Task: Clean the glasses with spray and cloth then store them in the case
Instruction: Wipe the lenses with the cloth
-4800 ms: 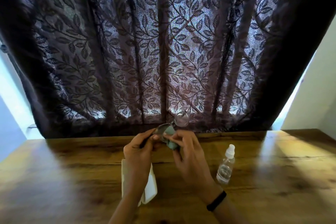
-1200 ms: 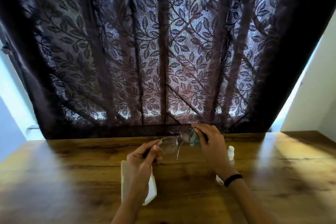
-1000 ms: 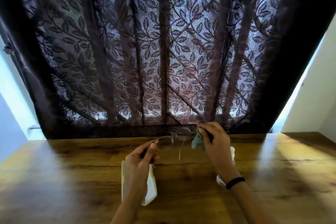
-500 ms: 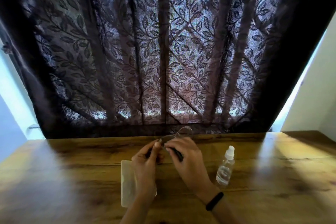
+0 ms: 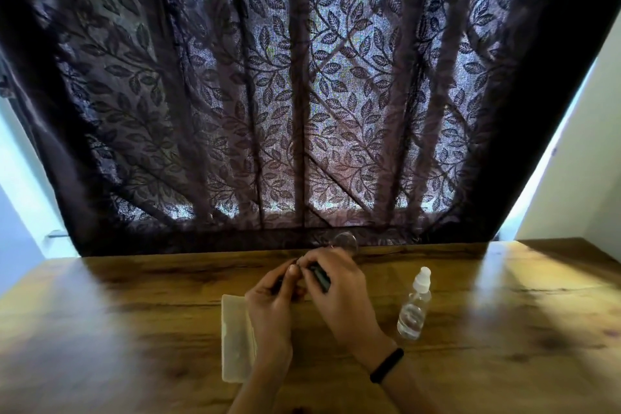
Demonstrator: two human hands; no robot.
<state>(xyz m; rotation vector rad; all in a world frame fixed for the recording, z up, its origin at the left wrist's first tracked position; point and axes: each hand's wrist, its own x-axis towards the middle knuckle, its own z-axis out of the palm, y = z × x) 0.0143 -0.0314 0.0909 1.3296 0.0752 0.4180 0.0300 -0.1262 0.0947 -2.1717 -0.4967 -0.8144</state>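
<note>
Head view. Both hands meet low at centre, above the desk (image 5: 504, 329), with a leaf-patterned curtain (image 5: 302, 94) behind.

- Glasses (image 5: 344, 240): held off the desk between the two hands. One round lens shows just above the right hand (image 5: 339, 292); the rest of the frame is mostly hidden.
- Right hand: fingers (image 5: 319, 257) curled around a dark temple arm. Black wristband (image 5: 386, 361) on that wrist.
- Left hand (image 5: 272, 299): fingers pinching the other dark end of the frame, the thumb tip touching the right hand's fingers.
- Cloth: not visible; it may be hidden inside a hand, cannot tell.
- Case (image 5: 235, 323): pale, translucent, flat on the desk, partly under the left wrist. Whether its lid is open cannot be told.
- Spray bottle (image 5: 413, 309): upright, capped, right of the hands and apart from them.

Judgement: wiping looks finished or nearly so; the step in hand appears to be folding the temple arms. Next move calls for both arms folded flat, then one hand freed to open the case near the left wrist and lay the glasses in without touching the lenses.
</note>
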